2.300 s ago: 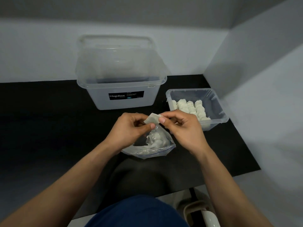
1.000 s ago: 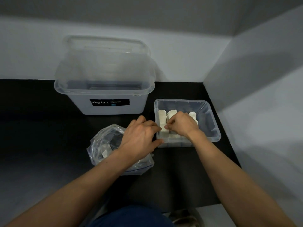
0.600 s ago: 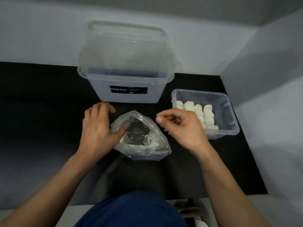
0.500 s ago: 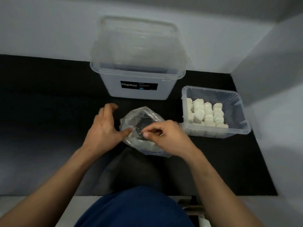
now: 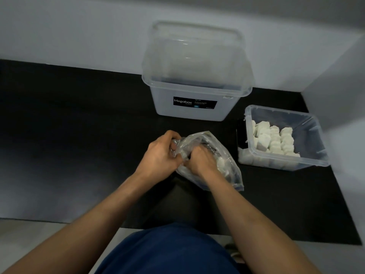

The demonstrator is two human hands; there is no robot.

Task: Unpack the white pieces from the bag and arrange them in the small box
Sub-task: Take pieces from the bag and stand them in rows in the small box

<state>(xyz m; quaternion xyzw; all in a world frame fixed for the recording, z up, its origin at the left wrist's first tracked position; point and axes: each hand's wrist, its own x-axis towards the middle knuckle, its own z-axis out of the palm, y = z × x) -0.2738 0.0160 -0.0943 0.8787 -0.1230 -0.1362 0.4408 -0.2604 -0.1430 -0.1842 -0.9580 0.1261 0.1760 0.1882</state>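
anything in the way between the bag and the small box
Nothing visible does. Only bare black mat lies between the bag and the small box, which is open on top. The Megabox bin stands farther back.

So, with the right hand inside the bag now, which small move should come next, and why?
Probably close the right hand on one white piece and lift it out. The left hand holds the bag mouth open, pieces remain inside, and the small box has free space on its right side.
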